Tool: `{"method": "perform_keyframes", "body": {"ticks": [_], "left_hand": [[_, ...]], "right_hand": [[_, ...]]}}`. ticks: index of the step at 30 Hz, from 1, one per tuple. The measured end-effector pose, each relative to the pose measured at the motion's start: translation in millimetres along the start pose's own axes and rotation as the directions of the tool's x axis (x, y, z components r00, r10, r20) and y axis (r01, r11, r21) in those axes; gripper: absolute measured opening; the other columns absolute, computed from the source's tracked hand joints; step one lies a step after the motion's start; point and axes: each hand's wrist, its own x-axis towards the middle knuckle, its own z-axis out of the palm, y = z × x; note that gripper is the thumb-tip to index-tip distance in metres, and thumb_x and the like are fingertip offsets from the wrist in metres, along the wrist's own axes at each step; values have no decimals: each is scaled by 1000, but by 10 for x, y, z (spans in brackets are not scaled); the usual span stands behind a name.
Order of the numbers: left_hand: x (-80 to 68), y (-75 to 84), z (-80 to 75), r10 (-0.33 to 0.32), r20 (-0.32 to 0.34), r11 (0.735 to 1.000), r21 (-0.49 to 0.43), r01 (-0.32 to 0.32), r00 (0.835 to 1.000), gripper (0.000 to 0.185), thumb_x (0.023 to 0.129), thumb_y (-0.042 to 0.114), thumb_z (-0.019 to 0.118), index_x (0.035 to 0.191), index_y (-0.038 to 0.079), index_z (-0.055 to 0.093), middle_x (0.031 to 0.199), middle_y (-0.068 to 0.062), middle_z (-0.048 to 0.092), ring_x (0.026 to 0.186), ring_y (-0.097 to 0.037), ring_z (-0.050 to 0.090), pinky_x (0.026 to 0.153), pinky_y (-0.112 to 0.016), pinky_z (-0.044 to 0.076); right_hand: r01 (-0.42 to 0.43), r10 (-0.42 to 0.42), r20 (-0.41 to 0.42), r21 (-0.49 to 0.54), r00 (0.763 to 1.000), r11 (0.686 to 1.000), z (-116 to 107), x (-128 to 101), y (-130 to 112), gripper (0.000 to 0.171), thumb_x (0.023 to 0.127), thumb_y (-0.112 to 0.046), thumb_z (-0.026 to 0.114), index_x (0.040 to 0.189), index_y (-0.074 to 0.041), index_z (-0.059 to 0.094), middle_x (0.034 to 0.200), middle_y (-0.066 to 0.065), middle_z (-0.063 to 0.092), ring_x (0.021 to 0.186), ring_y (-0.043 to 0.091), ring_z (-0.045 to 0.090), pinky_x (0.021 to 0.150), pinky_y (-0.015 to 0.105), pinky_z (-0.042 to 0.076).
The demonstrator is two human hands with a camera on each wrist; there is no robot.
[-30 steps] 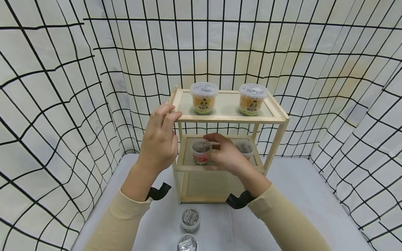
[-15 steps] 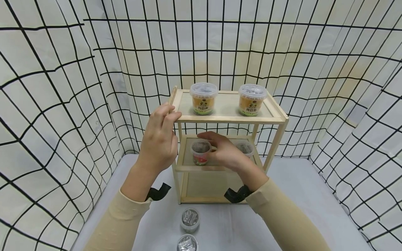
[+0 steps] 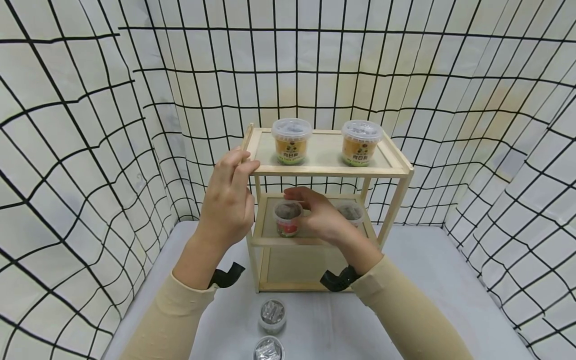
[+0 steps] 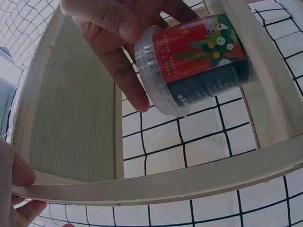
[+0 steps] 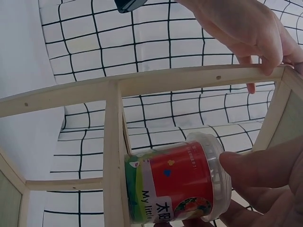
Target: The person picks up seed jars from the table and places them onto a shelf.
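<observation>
— So, what's going on at that wooden rack [image 3: 330, 170] right now?

— Well, the rack stands on the grey table [image 3: 427, 280], three levels, and the person is busy at the middle shelf [image 3: 270, 239]. Up on the top level sit two orange tubs [image 3: 292, 141], well apart from each other. The work is lower down.

— Which hand does what?

— The left hand [image 3: 228, 200] is curled over the rack's front left corner, fingers and thumb pinching the top rail, steadying it, I'd say. The right hand [image 3: 320, 216] reaches into the middle level and has its thumb and fingers wrapped round a red tub [image 3: 287, 218] with a clear lid. That tub stands upright at the left of that shelf; whether its base rests on the board or hangs just above it, I cannot tell.

— Anything beside it?

— Another small tub [image 3: 352, 213] further right on the same shelf, partly hidden by the right hand. And two clear-lidded tubs [image 3: 272, 315] wait on the table in front of the rack.

— So which step is this?

— To my eye, the red tub is either being set down or picked up. Either way, the move wants a level, careful motion between the posts.
</observation>
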Motion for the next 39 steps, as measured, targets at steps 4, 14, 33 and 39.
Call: {"method": "perform_keyframes", "body": {"ticks": [4, 14, 33, 39], "left_hand": [[0, 0, 2, -2, -2, 1000, -3, 2, 1000, 50, 88, -3, 37, 134, -3, 57, 144, -27, 53, 144, -44, 50, 125, -50, 40], [4, 1, 7, -1, -6, 1000, -5, 1, 1000, 50, 88, -3, 36, 134, -2, 58, 143, -26, 53, 144, -44, 50, 125, -49, 41], [1, 6, -21, -8, 9, 1000, -1, 8, 1000, 50, 89, -3, 38, 134, -2, 57, 144, -26, 53, 146, -43, 49, 126, -49, 40], [3, 12, -30, -12, 18, 1000, 6, 12, 1000, 49, 90, -2, 38, 135, -2, 57, 145, -26, 52, 147, -43, 48, 126, -50, 40]], "right_hand": [[-12, 12, -18, -18, 1000, 1000, -1, -2, -5, 73, 86, 1, 75, 155, -13, 54, 159, 8, 57, 147, 39, 55, 119, 55, 49], [-54, 50, -65, -67, 997, 996, 2, 5, -4, 64, 87, -8, 83, 147, -18, 62, 153, 6, 61, 141, 36, 59, 114, 53, 53], [-78, 60, -125, -147, 990, 986, 76, 62, 1, 65, 84, -19, 91, 144, -17, 65, 141, 7, 65, 131, 32, 62, 107, 50, 56], [-93, 79, -112, -117, 990, 989, 40, 45, -41, 68, 84, -19, 90, 146, -22, 63, 149, 5, 62, 141, 33, 59, 114, 52, 53]]}}
